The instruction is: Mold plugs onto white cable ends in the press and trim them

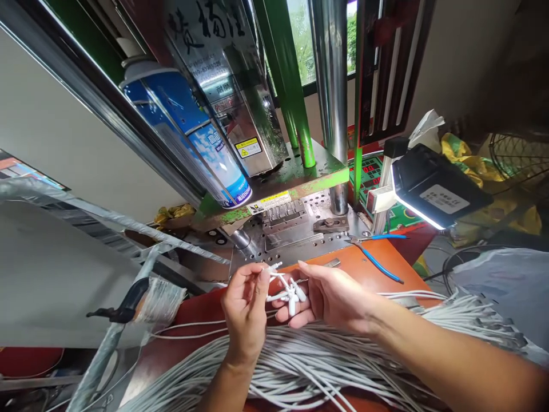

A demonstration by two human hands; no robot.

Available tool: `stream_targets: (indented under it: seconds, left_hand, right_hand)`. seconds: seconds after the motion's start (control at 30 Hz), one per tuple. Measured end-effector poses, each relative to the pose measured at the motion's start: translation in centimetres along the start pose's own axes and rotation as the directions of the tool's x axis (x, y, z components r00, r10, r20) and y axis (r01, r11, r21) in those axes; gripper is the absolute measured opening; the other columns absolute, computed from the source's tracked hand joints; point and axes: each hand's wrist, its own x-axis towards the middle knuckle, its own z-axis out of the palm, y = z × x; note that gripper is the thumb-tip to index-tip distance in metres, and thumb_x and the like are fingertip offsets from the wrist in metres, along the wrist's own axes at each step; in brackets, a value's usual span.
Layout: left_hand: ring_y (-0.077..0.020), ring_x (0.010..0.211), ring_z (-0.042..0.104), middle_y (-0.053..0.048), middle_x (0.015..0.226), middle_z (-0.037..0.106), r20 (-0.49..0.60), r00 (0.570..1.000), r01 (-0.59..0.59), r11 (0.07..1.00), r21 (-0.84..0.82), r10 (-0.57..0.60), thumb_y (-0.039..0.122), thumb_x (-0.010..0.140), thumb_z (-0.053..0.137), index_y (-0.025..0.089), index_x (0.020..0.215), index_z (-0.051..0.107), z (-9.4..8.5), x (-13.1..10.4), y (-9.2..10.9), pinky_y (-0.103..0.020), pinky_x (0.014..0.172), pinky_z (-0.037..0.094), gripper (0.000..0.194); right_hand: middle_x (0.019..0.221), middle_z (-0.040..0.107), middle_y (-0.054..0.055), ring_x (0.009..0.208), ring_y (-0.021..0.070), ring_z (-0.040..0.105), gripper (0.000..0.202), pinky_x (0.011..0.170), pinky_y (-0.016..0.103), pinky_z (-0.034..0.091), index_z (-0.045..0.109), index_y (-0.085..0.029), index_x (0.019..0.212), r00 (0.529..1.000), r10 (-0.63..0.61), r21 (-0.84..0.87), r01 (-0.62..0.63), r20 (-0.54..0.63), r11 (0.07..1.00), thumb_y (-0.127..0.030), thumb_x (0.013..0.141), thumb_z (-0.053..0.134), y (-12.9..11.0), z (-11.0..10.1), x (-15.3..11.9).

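Observation:
Between my hands, above the front edge of the bench, is a branched white moulded plastic piece (pixel 292 294) with several stubby arms, like a sprue with cable ends. My left hand (pixel 246 300) pinches one side of it between thumb and fingers, and a ribbed white tip shows above the thumb. My right hand (pixel 328 292) cups the other side, its fingers curled under the arms and its thumb stretched out above. Part of what lies in the right palm is hidden. A bundle of white cables (pixel 295 357) lies below both hands.
Behind my hands stands a press with a metal mould (pixel 285 223) on its perforated plate. Blue-handled cutters (pixel 377 260) lie on the orange mat (pixel 397 257). A spray can (pixel 197 140) stands on the upper plate. A lit lamp (pixel 441 186) is at right, a metal frame (pixel 107 214) at left.

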Motion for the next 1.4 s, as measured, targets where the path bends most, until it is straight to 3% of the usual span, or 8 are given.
stream_targets:
  seconds: [0.1,0.4,0.7,0.87,1.03,1.4]
  left_hand:
    - [-0.0188,0.081,0.073,-0.005,0.098,0.074,-0.002,0.997,0.072,0.996,-0.049,-0.072,0.044,0.092,0.077,0.019,0.103,0.069,0.1,-0.1,0.3,-0.028,0.074,0.06,0.028]
    - [-0.0163,0.072,0.069,-0.005,0.091,0.072,-0.037,0.998,0.057,0.998,-0.009,-0.058,0.048,0.09,0.077,0.018,0.1,0.069,0.1,0.0,0.8,-0.026,0.066,0.056,0.033]
    - [-0.013,0.069,0.064,-0.001,0.087,0.067,-0.021,0.996,0.084,0.992,-0.092,-0.087,0.043,0.091,0.078,0.019,0.101,0.067,0.1,-0.2,0.6,-0.023,0.06,0.054,0.029]
    - [-0.0138,0.077,0.066,-0.003,0.092,0.069,-0.024,0.999,0.042,0.997,-0.066,-0.044,0.04,0.091,0.078,0.018,0.103,0.069,-0.1,-0.1,0.3,-0.024,0.07,0.057,0.026]
    - [-0.0147,0.079,0.068,-0.003,0.095,0.07,-0.035,0.999,0.019,0.998,-0.054,-0.021,0.039,0.092,0.078,0.019,0.104,0.069,-0.1,0.1,0.2,-0.024,0.072,0.058,0.025]
    - [-0.0147,0.082,0.069,-0.004,0.097,0.071,-0.063,0.997,-0.038,0.999,-0.004,0.037,0.038,0.092,0.077,0.019,0.105,0.071,-0.3,0.0,0.0,-0.024,0.075,0.058,0.024]
  right_hand:
    - [0.1,0.077,0.018,0.084,0.0209,0.078,0.051,0.076,0.028,0.06,0.064,-0.009,0.116,1.0,-0.008,0.053,0.008,-0.001,0.999,-0.045,0.113,0.027,0.0,-0.1,0.0]
    - [0.103,0.077,0.017,0.087,0.0218,0.079,0.043,0.076,0.028,0.061,0.06,-0.013,0.111,0.998,-0.059,0.122,0.054,0.035,0.991,-0.055,0.101,0.058,0.4,-0.5,0.1]
    - [0.1,0.077,0.017,0.081,0.0192,0.077,0.046,0.079,0.029,0.058,0.065,-0.011,0.113,0.997,-0.079,0.04,0.078,0.005,0.996,-0.054,0.104,0.049,0.2,-0.1,-0.2]
    - [0.093,0.077,0.014,0.082,0.0187,0.074,0.049,0.081,0.03,0.056,0.071,-0.011,0.109,0.992,-0.129,-0.035,0.129,-0.004,0.991,-0.056,0.102,0.053,0.5,0.0,-0.2]
    - [0.099,0.076,0.012,0.081,0.0189,0.073,0.051,0.075,0.029,0.056,0.073,-0.013,0.111,0.97,-0.242,-0.096,0.24,0.0,0.966,-0.06,0.092,0.067,0.6,0.4,-0.2]
    - [0.089,0.076,0.01,0.082,0.0201,0.073,0.039,0.079,0.032,0.056,0.072,-0.014,0.104,0.973,-0.221,-0.063,0.217,-0.063,0.974,-0.044,0.08,0.078,0.4,0.8,-0.4]
